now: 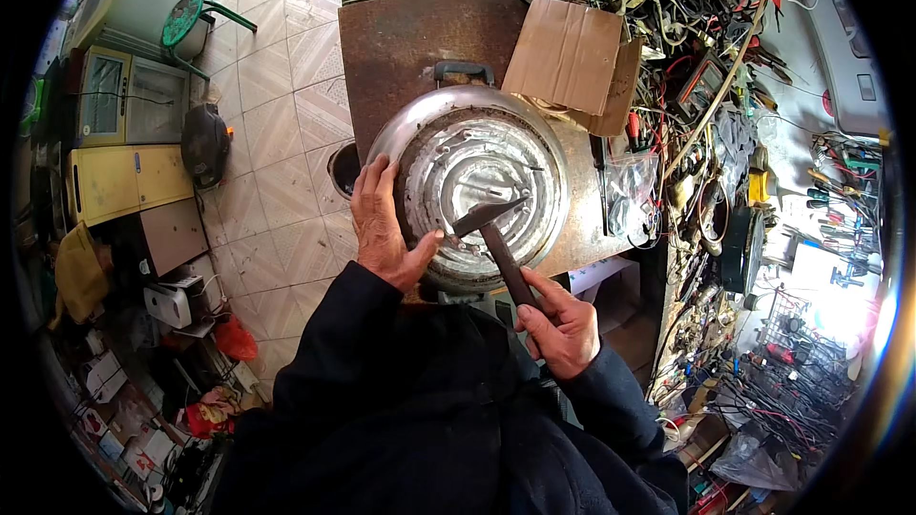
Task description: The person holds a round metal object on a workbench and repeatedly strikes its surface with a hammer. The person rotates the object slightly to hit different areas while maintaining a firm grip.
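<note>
A large round silver metal pan (551, 157) lies on a brown worktop in front of me, with concentric rings and dark, dirty patches within its rim. A black handle (464, 70) sticks out at its far side. My left hand (380, 229) rests on the pan's left edge, fingers stretched and thumb reaching inward. Wrapped around the handle of a hammer (506, 262) is my right hand (563, 326), at the near right of the pan. The hammer's dark head is over the ringed middle; whether it touches the metal I cannot tell.
Flattened cardboard (563, 52) lies at the worktop's far right, beside a screwdriver with a red handle (634, 126). Tangled cables and tools (706, 143) crowd the right side. A green stool (181, 21) and yellow cabinet (134, 176) stand left on the tiled floor (277, 133).
</note>
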`<state>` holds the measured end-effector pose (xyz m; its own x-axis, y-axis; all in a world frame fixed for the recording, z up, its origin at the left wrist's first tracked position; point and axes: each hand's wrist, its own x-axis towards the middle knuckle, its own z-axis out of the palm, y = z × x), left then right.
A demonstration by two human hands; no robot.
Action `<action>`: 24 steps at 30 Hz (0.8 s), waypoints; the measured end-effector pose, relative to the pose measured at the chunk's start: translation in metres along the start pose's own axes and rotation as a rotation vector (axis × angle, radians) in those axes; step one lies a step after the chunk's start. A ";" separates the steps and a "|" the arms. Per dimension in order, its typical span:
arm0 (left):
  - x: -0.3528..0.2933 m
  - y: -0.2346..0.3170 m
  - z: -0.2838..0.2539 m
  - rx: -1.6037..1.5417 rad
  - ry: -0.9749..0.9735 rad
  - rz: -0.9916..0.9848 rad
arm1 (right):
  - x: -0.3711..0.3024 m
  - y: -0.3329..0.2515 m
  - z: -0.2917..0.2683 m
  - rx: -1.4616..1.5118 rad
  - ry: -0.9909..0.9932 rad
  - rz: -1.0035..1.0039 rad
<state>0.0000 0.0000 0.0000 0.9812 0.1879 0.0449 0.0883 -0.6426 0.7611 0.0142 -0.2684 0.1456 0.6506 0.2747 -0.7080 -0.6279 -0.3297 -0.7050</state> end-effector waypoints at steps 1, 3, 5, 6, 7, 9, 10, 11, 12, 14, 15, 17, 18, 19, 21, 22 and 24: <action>0.000 -0.003 -0.001 -0.020 0.000 0.010 | 0.001 0.000 0.001 -0.030 -0.001 -0.001; 0.006 -0.005 0.001 -0.045 0.018 0.021 | 0.006 -0.001 -0.001 -0.075 -0.003 -0.022; 0.016 -0.005 0.009 -0.056 0.056 0.024 | 0.013 -0.007 -0.005 -0.107 -0.003 -0.062; 0.013 -0.005 0.008 -0.055 0.054 0.015 | 0.011 -0.010 -0.004 -0.137 0.003 -0.074; 0.011 -0.005 0.007 -0.052 0.053 0.006 | 0.009 -0.013 -0.002 -0.166 0.009 -0.087; 0.008 -0.003 0.005 -0.040 0.048 -0.011 | 0.011 -0.013 0.000 -0.220 0.012 -0.126; 0.009 -0.002 0.003 -0.030 0.044 -0.018 | 0.016 -0.010 0.000 -0.244 0.010 -0.153; 0.010 -0.001 0.001 -0.020 0.040 -0.026 | 0.018 -0.008 0.001 -0.269 0.008 -0.180; 0.009 -0.001 0.002 -0.025 0.039 -0.030 | 0.017 -0.009 0.002 -0.328 0.042 -0.248; 0.009 -0.001 0.003 -0.035 0.035 -0.038 | 0.013 -0.010 0.005 -0.444 0.111 -0.386; 0.009 -0.001 0.003 -0.035 0.039 -0.037 | 0.010 -0.010 0.006 -0.555 0.199 -0.517; 0.009 -0.001 0.003 -0.037 0.046 -0.035 | 0.006 -0.010 0.007 -0.774 0.378 -0.780; 0.008 -0.001 0.002 -0.040 0.045 -0.041 | 0.013 -0.003 0.006 -0.796 0.512 -0.929; 0.009 0.001 0.001 -0.046 0.041 -0.045 | 0.009 0.002 0.009 -0.772 0.622 -0.876; 0.009 0.001 0.001 -0.050 0.039 -0.048 | 0.002 -0.001 0.022 -0.341 0.697 -0.623; 0.009 0.001 0.001 -0.048 0.042 -0.048 | -0.001 0.002 0.019 -0.325 0.607 -0.461; 0.011 0.001 0.000 -0.044 0.039 -0.052 | -0.009 0.010 0.012 -0.287 0.430 -0.137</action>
<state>0.0109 0.0014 0.0012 0.9678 0.2499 0.0293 0.1303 -0.5977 0.7911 -0.0030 -0.2637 0.1439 0.8726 -0.0429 -0.4866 -0.4222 -0.5675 -0.7069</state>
